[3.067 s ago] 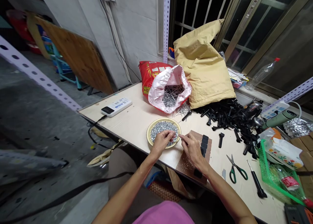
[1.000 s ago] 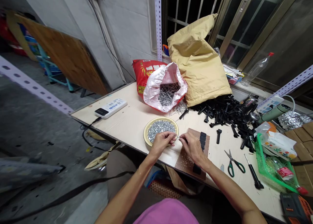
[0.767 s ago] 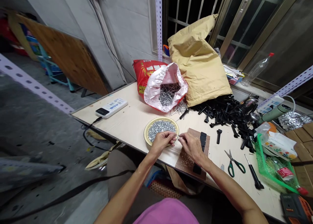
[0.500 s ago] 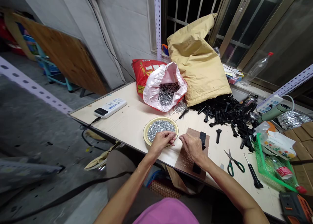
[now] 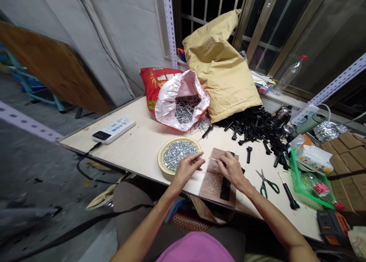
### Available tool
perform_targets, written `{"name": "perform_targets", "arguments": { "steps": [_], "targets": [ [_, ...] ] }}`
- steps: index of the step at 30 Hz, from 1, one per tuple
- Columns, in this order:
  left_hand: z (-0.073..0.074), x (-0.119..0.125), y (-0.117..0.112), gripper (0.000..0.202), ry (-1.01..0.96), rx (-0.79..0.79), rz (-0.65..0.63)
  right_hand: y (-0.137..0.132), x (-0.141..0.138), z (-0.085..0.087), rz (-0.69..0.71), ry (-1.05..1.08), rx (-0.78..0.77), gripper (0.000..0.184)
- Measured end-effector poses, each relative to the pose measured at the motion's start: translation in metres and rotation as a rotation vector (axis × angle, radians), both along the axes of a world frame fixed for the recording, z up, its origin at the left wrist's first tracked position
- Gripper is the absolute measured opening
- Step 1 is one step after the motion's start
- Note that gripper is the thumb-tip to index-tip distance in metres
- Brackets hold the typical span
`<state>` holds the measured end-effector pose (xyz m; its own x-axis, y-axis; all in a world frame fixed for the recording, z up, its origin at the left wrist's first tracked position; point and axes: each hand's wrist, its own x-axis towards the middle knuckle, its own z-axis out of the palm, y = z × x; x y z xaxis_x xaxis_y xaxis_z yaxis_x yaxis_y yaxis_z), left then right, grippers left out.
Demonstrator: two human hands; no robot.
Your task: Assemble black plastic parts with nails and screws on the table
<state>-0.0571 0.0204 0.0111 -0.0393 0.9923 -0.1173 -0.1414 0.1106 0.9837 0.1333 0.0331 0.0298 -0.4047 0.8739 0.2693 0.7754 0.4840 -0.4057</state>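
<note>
My right hand [image 5: 231, 170] pinches a long, thin silver screw [image 5: 212, 158] between thumb and fingertips, above a brown board [image 5: 207, 184] with black pads [image 5: 225, 189]. The screw points left, toward my other hand. My left hand [image 5: 187, 170] is over the right rim of a yellowish dish [image 5: 160, 163], its thumb and forefinger apart with nothing visible between them. Small silver metal pieces [image 5: 177, 153], too small to name surely, fill the dish. Behind it, a red bag with a white lining [image 5: 166, 106] lies with its mouth toward me, holding many screws [image 5: 185, 109].
Black plastic parts [image 5: 257, 128] spill from a tan paper sack [image 5: 223, 75]. Scissors [image 5: 267, 184], a black-handled screwdriver [image 5: 290, 193] and a green basket [image 5: 297, 178] lie to the right. At left is a white power bank [image 5: 114, 130] with a cable. A power tool battery [image 5: 331, 227] sits bottom right.
My hands, which met around the screw, are now apart. The left has let go, and the right keeps the screw, moved a little right over the board. The view has shifted slightly.
</note>
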Motion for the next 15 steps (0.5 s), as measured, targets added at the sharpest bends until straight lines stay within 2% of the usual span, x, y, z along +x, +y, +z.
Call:
{"name": "perform_targets", "arguments": {
  "steps": [2,4,7,10,12,15],
  "targets": [
    [-0.005,0.009,-0.005,0.045,0.094,0.086,0.007,0.0,0.026,-0.003,-0.072,0.043,-0.014,0.014],
    [-0.014,0.021,-0.011,0.041,0.232,0.188,-0.043,0.0,0.051,-0.008,-0.149,0.033,-0.034,0.013],
    [-0.033,0.044,-0.022,0.038,0.495,0.398,-0.13,0.005,0.075,-0.018,-0.198,-0.059,-0.05,0.014],
    [-0.059,0.064,-0.028,0.043,0.736,0.556,-0.145,0.022,0.085,-0.027,-0.177,-0.11,-0.007,0.017],
    [-0.075,0.071,-0.03,0.046,0.857,0.6,-0.141,0.029,0.087,-0.032,-0.15,-0.102,0.041,0.023],
    [-0.091,0.072,-0.03,0.047,0.935,0.602,-0.128,0.013,0.087,-0.039,-0.026,-0.063,0.057,0.036]
  ]
}}
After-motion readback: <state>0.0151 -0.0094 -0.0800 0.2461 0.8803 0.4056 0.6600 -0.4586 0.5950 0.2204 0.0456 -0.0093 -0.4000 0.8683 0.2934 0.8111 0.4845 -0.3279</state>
